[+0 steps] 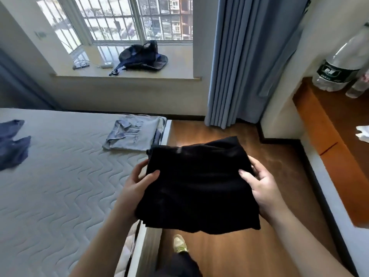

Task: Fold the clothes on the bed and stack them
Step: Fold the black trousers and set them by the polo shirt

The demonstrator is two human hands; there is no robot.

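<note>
A folded black garment (197, 186) hangs in the air beside the bed's edge, over the wooden floor. My left hand (137, 182) grips its left side, thumb on top and fingers underneath. My right hand (259, 182) holds its right side the same way. A folded light grey shirt (133, 132) lies at the far corner of the quilted mattress (60, 176). A crumpled dark blue garment (12, 146) lies unfolded at the mattress's left edge.
A dark backpack (143, 56) sits on the window sill. Blue curtains (249, 60) hang at the right of the window. An orange-brown shelf (327, 136) at the right carries plastic bottles (339, 68). My shoe (179, 244) stands on the wooden floor.
</note>
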